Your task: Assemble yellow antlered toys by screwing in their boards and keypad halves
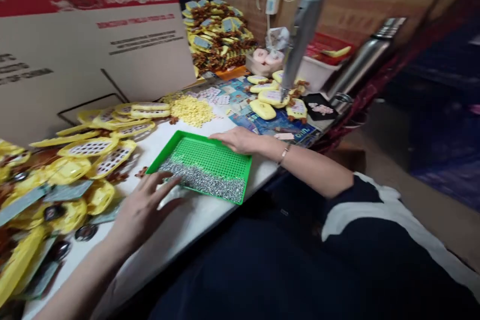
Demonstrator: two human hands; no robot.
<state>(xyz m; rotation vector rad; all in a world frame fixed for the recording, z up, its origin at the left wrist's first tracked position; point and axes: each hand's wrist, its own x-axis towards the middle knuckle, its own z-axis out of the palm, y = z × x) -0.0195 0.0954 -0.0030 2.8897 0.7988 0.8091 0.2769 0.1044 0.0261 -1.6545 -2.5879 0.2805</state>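
A shallow green plastic tray [212, 152] with a grid-patterned floor sits on the white worktop [195, 215]. Many small silvery screws [210, 182] are heaped along its near side. My right hand [238, 140] grips the tray's far rim, towards the right corner. At the near left corner is my left hand [144, 205], its fingers apart and nothing held; I cannot tell whether the fingertips touch the rim. Just behind the tray lies a pile of tiny yellow pieces [193, 110].
Yellow plastic shells [90, 147] crowd the left side. A grey electric screwdriver [303, 35] hangs above several yellow toy bodies [272, 96]. A black dish [318, 106] and a steel flask [365, 57] stand at right. A large carton [86, 50] borders the back left; assembled yellow parts [217, 32] are stacked behind.
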